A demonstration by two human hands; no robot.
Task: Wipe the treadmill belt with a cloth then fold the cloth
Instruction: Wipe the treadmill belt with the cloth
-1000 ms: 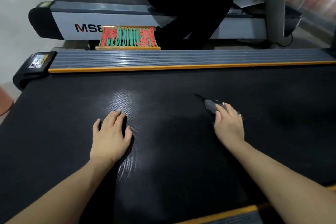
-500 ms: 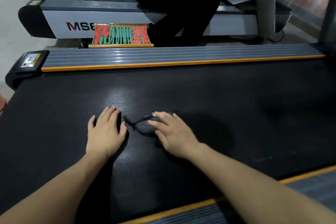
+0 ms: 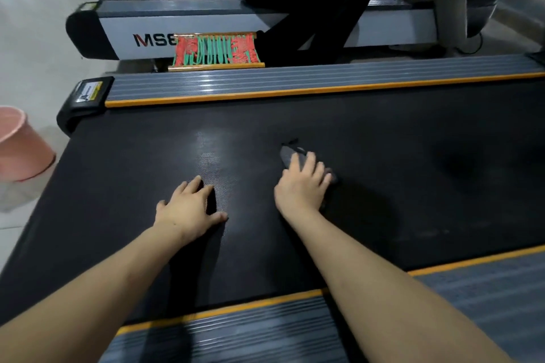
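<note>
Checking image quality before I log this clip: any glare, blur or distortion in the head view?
Head view: a pale glare patch on the treadmill belt between the left hand and right hand; the dark cloth barely separates from the belt; the far right background is smeared; wide-angle bending curves the orange rail.

You have a black, finely textured treadmill belt (image 3: 295, 115) stretching across the view between two orange-edged side rails, with a dull sheen near its middle. A small dark grey cloth (image 3: 287, 154) lies bunched flat on the belt, right of centre, mostly covered, one pointed end poking out toward the far rail.
</note>
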